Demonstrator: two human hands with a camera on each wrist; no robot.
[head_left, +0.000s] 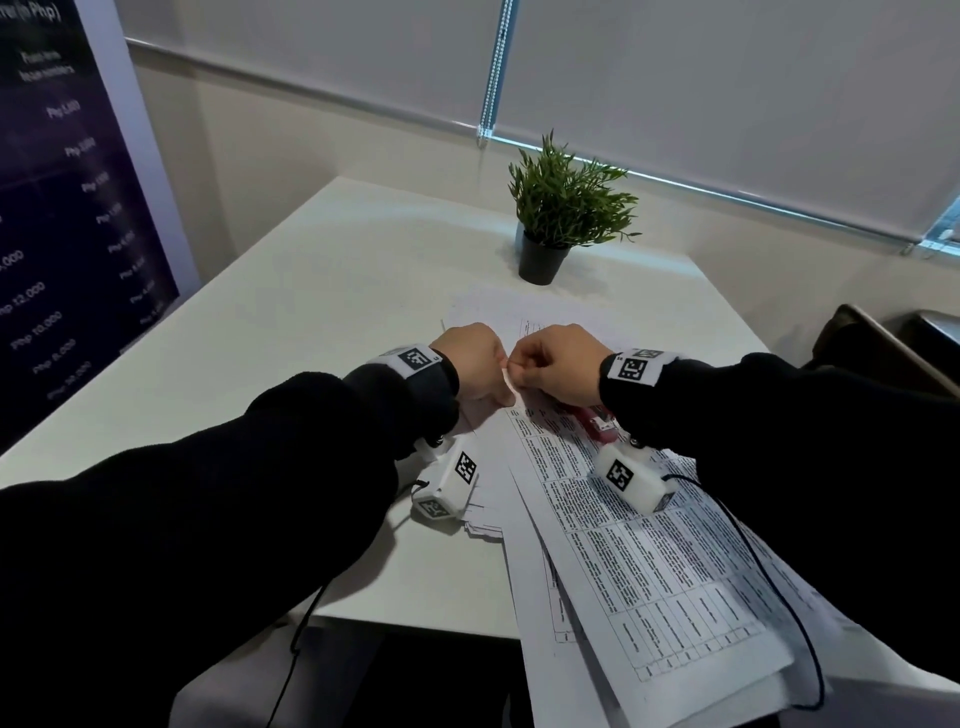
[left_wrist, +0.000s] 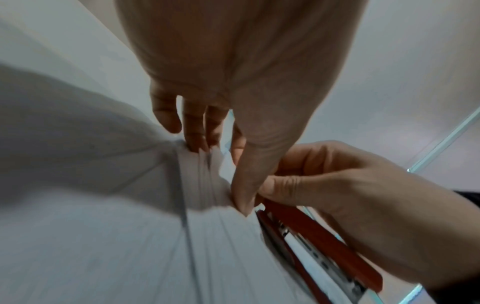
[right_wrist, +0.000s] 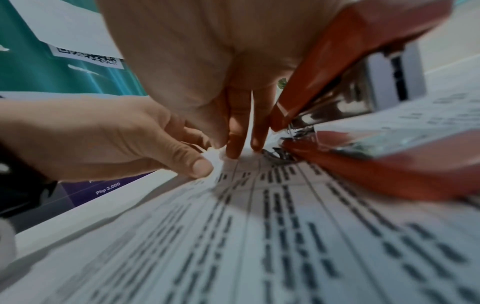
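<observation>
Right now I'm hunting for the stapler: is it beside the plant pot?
No, the stapler is under the right hand on the papers, apart from the plant pot.

Potted plant (head_left: 566, 208), white table (head_left: 311, 291), dark banner (head_left: 67, 208), roller blinds (head_left: 727, 93).
The green plant stands upright in a black pot near the table's far edge; the banner with price figures stands at left, and a bead chain (head_left: 496, 67) hangs between the pale blinds.
</observation>
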